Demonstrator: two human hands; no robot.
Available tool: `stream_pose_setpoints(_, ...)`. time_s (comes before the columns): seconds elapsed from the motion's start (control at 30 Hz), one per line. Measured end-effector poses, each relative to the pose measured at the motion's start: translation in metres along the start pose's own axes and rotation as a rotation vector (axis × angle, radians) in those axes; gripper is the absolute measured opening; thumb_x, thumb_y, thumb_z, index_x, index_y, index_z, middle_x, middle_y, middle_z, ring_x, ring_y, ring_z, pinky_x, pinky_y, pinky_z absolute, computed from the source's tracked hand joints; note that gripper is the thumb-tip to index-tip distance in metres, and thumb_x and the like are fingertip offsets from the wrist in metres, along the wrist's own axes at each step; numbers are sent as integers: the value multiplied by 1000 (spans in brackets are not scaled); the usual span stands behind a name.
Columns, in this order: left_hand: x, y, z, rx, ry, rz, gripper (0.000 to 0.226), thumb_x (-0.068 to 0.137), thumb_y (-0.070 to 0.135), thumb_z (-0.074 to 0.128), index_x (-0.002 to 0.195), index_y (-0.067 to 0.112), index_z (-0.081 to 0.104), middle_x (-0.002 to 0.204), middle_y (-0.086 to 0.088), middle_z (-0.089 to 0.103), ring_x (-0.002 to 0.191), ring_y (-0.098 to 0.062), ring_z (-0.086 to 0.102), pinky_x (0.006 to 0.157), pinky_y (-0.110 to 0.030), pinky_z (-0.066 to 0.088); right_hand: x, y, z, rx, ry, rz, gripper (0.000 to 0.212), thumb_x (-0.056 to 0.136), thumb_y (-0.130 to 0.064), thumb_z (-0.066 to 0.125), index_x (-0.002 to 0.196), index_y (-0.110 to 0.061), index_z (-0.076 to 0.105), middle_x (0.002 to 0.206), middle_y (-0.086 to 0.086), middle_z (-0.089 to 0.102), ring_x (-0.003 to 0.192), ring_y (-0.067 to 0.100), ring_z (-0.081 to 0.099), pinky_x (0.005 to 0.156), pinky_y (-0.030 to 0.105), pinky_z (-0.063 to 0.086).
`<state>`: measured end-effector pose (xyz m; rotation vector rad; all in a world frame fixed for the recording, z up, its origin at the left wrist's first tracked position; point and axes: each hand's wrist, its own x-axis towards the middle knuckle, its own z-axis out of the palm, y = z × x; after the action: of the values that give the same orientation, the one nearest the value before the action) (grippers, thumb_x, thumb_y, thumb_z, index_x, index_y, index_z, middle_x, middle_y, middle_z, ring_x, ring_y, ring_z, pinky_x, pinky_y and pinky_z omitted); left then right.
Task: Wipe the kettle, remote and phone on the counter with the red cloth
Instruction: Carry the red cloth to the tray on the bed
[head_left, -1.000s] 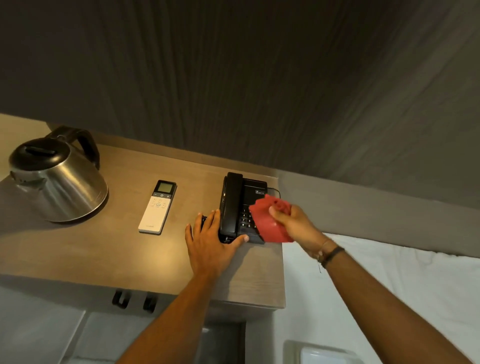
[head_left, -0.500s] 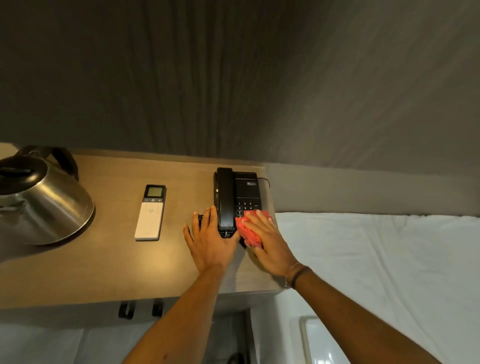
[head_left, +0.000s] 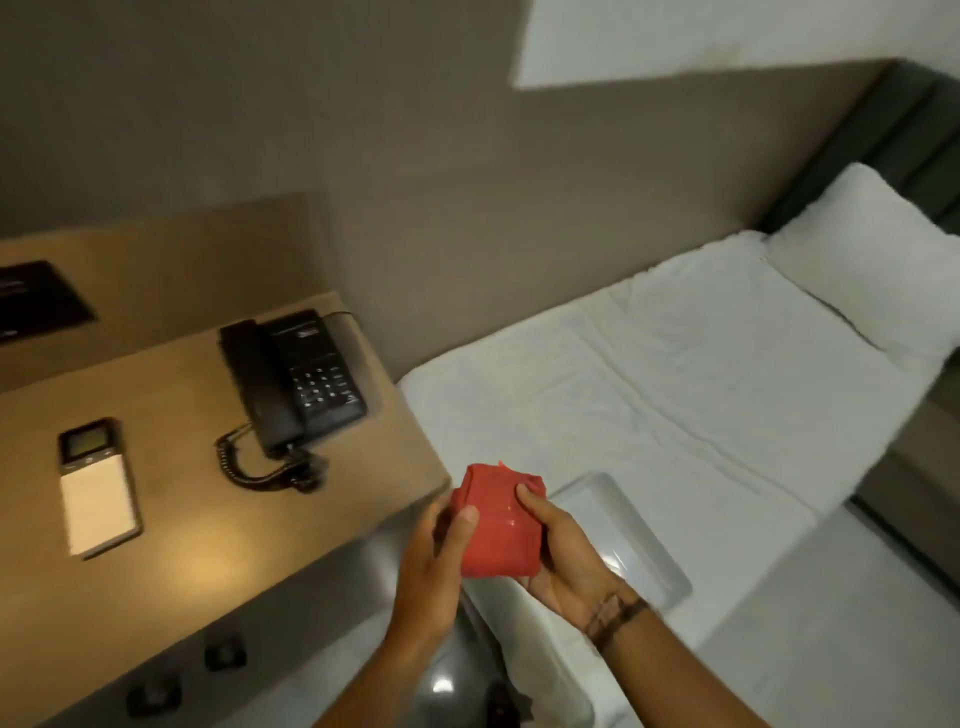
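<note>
The folded red cloth (head_left: 500, 522) is held between both hands, off the counter's right front corner. My left hand (head_left: 434, 551) grips its left edge with the thumb on top. My right hand (head_left: 561, 551) cups it from the right and below. The black phone (head_left: 296, 376) sits on the wooden counter (head_left: 218, 561) near its right end, handset on the cradle, coiled cord trailing in front. The white remote (head_left: 96, 488) with a small screen lies to the phone's left. The kettle is out of view.
A bed with a white sheet (head_left: 649, 405) and a pillow (head_left: 872, 265) lies to the right of the counter. A pale rectangular tray (head_left: 639, 551) rests near the bed's corner under my hands. Dark handles (head_left: 223, 654) sit below the counter's front edge.
Both hands left the phone and pulled back off the counter. The cloth is now held by both hands near the counter corner. The view swung right, so the kettle dropped out of sight.
</note>
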<state>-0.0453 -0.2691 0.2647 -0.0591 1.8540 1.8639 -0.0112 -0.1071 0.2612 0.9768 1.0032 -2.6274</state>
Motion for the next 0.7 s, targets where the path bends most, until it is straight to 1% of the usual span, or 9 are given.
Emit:
stream_pose_setpoints(0.07, 13, -16, 34, 5, -141, -166, 63, 67, 68, 72, 119, 32, 75, 112, -3, 82, 102, -23, 78, 93, -47, 64, -4, -2, -42, 29, 80, -12, 44, 98, -32, 74, 139, -16, 72, 142, 26, 70, 123, 39, 73, 93, 50, 65)
stream_pose_setpoints(0.1, 23, -26, 50, 56, -183, -204, 55, 67, 61, 75, 113, 32, 78, 107, -3, 83, 100, -24, 79, 92, -47, 64, -4, -3, -64, 38, 130, -21, 44, 98, -32, 74, 139, -17, 72, 140, 26, 71, 120, 40, 75, 90, 49, 66)
stream_pose_setpoints(0.17, 44, -48, 85, 187, -247, -240, 38, 72, 43, 79, 108, 29, 79, 107, -6, 82, 99, -26, 78, 89, -46, 65, -2, -8, -113, 62, 237, -25, 42, 98, -31, 72, 139, -18, 72, 137, 26, 74, 115, 41, 76, 86, 51, 66)
stream_pose_setpoints(0.23, 66, -76, 124, 333, -326, -297, 20, 82, 23, 78, 100, 31, 76, 106, -5, 80, 97, -24, 76, 82, -40, 63, 4, -9, -161, 88, 351, -7, 38, 97, -27, 67, 134, -23, 75, 132, 24, 77, 116, 43, 74, 86, 54, 65)
stream_pose_setpoints(0.3, 91, -108, 164, 474, -402, -343, 21, 87, 16, 75, 100, 33, 72, 105, 2, 77, 96, -21, 74, 81, -35, 63, 14, -9, -206, 73, 473, 30, 37, 97, -22, 59, 130, -25, 76, 127, 20, 79, 118, 41, 72, 82, 51, 67)
stream_pose_setpoints(0.4, 125, -154, 215, 686, -434, -371, 38, 86, 21, 71, 124, 24, 71, 117, -2, 76, 105, -24, 72, 98, -44, 61, 38, -8, -264, -99, 628, 86, 38, 96, -13, 52, 127, -22, 71, 122, 17, 78, 114, 35, 73, 76, 43, 70)
stream_pose_setpoints(0.5, 152, -189, 252, 838, -415, -338, 45, 91, 23, 66, 136, 20, 65, 129, -5, 73, 116, -28, 70, 103, -39, 56, 74, -6, -313, -280, 742, 92, 36, 94, 0, 55, 124, -9, 73, 117, 21, 79, 107, 37, 78, 87, 52, 69)
stream_pose_setpoints(0.57, 169, -206, 270, 902, -403, -329, 42, 93, 20, 62, 135, 17, 65, 131, -8, 72, 119, -31, 69, 103, -39, 53, 98, -6, -337, -384, 848, 89, 32, 91, 1, 66, 122, -4, 73, 115, 22, 79, 106, 41, 78, 95, 56, 66)
stream_pose_setpoints(0.7, 195, -241, 284, 1041, -354, -279, 28, 93, 13, 57, 116, 14, 73, 124, -10, 72, 111, -31, 70, 102, -45, 57, 130, -1, -367, -603, 951, 122, 22, 84, -13, 83, 105, -13, 76, 109, 13, 81, 101, 32, 78, 98, 44, 64)
